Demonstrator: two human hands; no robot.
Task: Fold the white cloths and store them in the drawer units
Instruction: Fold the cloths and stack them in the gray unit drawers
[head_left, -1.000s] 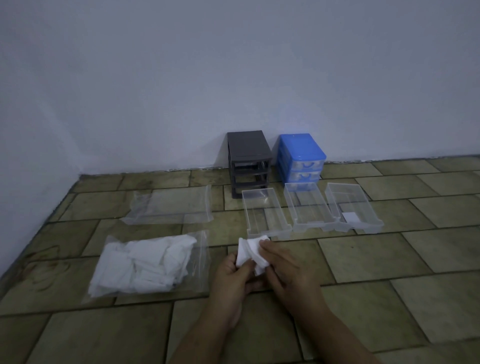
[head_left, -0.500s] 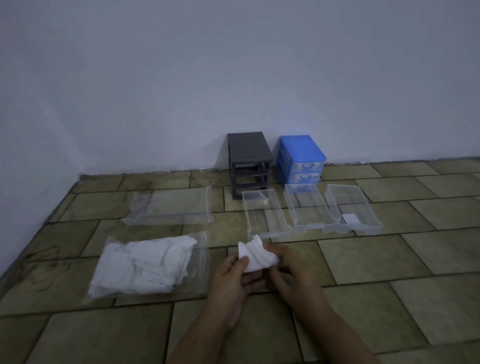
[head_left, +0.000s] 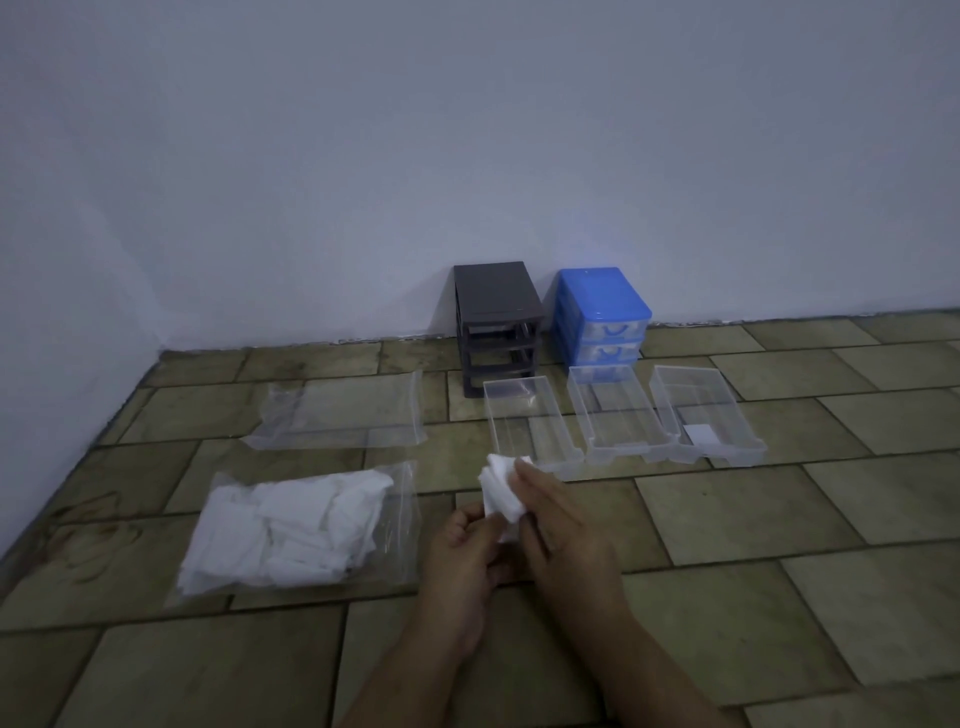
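Hands meet at lower centre of the frame: left hand (head_left: 462, 551) and right hand (head_left: 558, 525) both pinch a small folded white cloth (head_left: 501, 488), soft and crumpled, its long axis running up-frame toward three clear plastic drawers (head_left: 621, 415). Left of it, a clear bag of white cloths (head_left: 291, 530) lies on the bare tiled floor (head_left: 779, 519).

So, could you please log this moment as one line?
step: folding | left hand: grips cloth | right hand: on cloth | trays: out on floor | cloth bag: untouched

The right hand (head_left: 563, 525) hides part of the white cloth (head_left: 500, 491).
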